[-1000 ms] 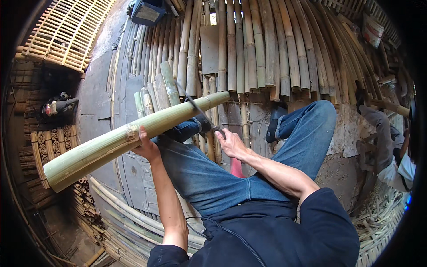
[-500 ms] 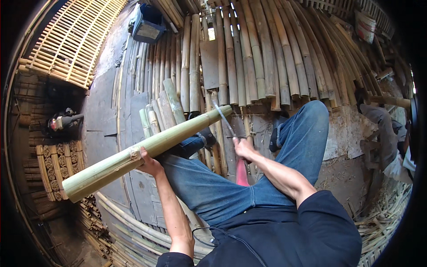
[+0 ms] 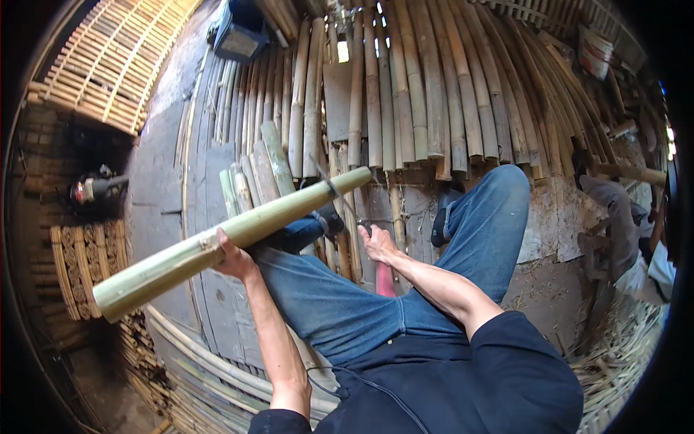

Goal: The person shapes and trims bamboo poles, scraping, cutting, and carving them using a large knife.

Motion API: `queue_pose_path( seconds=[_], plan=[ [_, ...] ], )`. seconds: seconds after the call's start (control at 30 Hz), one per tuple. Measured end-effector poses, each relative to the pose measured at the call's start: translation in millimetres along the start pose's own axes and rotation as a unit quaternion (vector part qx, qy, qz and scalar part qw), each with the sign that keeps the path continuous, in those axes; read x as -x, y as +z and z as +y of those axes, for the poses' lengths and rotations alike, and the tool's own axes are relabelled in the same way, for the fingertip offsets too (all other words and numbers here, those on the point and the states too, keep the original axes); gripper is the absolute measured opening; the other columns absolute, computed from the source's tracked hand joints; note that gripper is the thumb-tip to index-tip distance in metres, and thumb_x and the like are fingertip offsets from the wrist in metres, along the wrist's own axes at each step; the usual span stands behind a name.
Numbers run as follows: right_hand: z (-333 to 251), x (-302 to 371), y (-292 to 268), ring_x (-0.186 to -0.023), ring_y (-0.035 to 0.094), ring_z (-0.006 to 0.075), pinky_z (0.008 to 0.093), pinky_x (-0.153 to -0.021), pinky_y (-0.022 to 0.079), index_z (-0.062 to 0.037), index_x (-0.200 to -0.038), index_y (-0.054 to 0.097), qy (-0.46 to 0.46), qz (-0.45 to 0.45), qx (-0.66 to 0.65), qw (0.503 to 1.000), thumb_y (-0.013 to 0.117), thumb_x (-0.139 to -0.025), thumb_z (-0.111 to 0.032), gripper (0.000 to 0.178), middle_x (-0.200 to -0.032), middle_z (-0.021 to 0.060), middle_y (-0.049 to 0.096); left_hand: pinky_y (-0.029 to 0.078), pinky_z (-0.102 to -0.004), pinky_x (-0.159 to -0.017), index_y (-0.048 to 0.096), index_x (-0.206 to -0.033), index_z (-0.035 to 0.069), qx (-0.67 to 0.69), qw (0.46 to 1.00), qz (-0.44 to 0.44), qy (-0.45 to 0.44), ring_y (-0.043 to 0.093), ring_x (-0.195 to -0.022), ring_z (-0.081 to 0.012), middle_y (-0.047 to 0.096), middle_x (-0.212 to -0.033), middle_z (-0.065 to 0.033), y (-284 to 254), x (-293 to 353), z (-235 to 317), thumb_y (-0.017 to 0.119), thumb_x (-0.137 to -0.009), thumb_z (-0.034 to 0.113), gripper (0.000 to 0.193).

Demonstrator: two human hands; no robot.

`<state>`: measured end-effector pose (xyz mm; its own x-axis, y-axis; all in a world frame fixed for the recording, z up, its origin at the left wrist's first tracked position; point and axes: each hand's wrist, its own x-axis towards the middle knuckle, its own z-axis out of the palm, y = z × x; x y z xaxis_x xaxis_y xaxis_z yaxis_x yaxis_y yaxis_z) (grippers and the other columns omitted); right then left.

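A thick pale-green bamboo pole (image 3: 278,215) lies aslant across my left thigh, its wide end at lower left and its narrower end pointing away to the right. My left hand (image 3: 237,259) grips it from below near a node, thumb up on its side. In my right hand (image 3: 379,244), closed between my knees, is a long thin-bladed knife (image 3: 348,206). Its blade, slightly blurred, crosses the pole near the narrow end. A pink-red length below my right hand looks like the knife's handle.
Long bamboo poles (image 3: 434,94) lie side by side ahead. Short bamboo pieces (image 3: 271,155) lean beyond my left leg. A blue bin (image 3: 242,32) stands far left, a slatted bamboo panel (image 3: 116,65) beside it, and bundled bamboo (image 3: 88,267) at left. Another person's leg (image 3: 614,206) shows at right.
My right hand has moved left, and the blade has shifted along the pole from its narrow tip toward my left hand. The left hand keeps its grip; the whole view has shifted slightly.
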<state>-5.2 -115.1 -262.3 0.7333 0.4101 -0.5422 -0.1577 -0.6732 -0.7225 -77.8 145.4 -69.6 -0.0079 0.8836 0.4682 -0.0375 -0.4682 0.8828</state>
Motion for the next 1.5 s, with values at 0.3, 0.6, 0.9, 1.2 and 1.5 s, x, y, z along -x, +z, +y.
queue_pose_path(
  seconds=[0.3, 0.6, 0.9, 1.2, 1.5],
  plan=[
    [-68, 59, -26, -0.087, 0.064, 0.0532, 0.0580, -0.078, 0.051, 0.0036, -0.109, 0.053, -0.091, -0.115, 0.000, 0.989, 0.041, -0.101, -0.055, 0.060, -0.085, 0.0356, 0.064, 0.049, -0.0360, -0.090, 0.055, -0.117, -0.004, -0.029, 0.999, -0.019, -0.030, 0.058, -0.097, -0.0194, 0.060, -0.115, -0.0113, -18, -10, -9, 0.081, -0.081, 0.031, 0.057],
    [42, -35, -5, -0.084, 0.067, 0.0499, 0.0543, -0.073, 0.053, 0.0095, -0.096, 0.065, 0.064, -0.013, 0.028, 0.997, 0.040, -0.100, -0.057, 0.072, -0.076, 0.0313, 0.066, 0.049, -0.0370, -0.091, 0.056, -0.116, -0.006, -0.031, 0.998, -0.042, -0.034, 0.058, -0.098, -0.0205, 0.061, -0.115, -0.0129, -15, -8, -10, 0.081, -0.082, 0.033, 0.058],
    [29, -24, -14, -0.046, 0.062, 0.0289, 0.0431, -0.045, 0.050, 0.0101, -0.084, 0.064, 0.161, -0.019, -0.085, 0.983, 0.038, -0.102, -0.056, 0.073, -0.059, 0.0181, 0.062, 0.045, -0.0378, -0.100, 0.049, -0.126, -0.007, 0.075, 0.989, -0.111, -0.061, 0.056, -0.110, -0.0235, 0.057, -0.122, -0.0153, -29, -7, -1, 0.075, -0.083, 0.022, 0.058],
    [-28, 19, -26, -0.086, 0.063, 0.0511, 0.0579, -0.075, 0.049, -0.0007, -0.113, 0.052, -0.077, 0.001, -0.062, 0.995, 0.047, -0.101, -0.039, 0.041, -0.088, 0.0344, 0.065, 0.045, -0.0377, -0.097, 0.055, -0.118, -0.002, 0.055, 0.994, -0.085, -0.042, 0.056, -0.101, -0.0200, 0.057, -0.115, -0.0102, 10, 26, 37, 0.073, -0.085, 0.018, 0.043],
    [-50, 57, -33, -0.084, 0.062, 0.0519, 0.0606, -0.072, 0.048, -0.0038, -0.112, 0.050, -0.200, -0.048, -0.027, 0.978, 0.046, -0.102, -0.037, 0.035, -0.081, 0.0307, 0.063, 0.048, -0.0348, -0.087, 0.056, -0.105, -0.004, 0.018, 0.998, -0.044, -0.042, 0.057, -0.091, -0.0189, 0.059, -0.105, -0.0101, -6, 16, 28, 0.074, -0.084, 0.018, 0.035]
  ],
)
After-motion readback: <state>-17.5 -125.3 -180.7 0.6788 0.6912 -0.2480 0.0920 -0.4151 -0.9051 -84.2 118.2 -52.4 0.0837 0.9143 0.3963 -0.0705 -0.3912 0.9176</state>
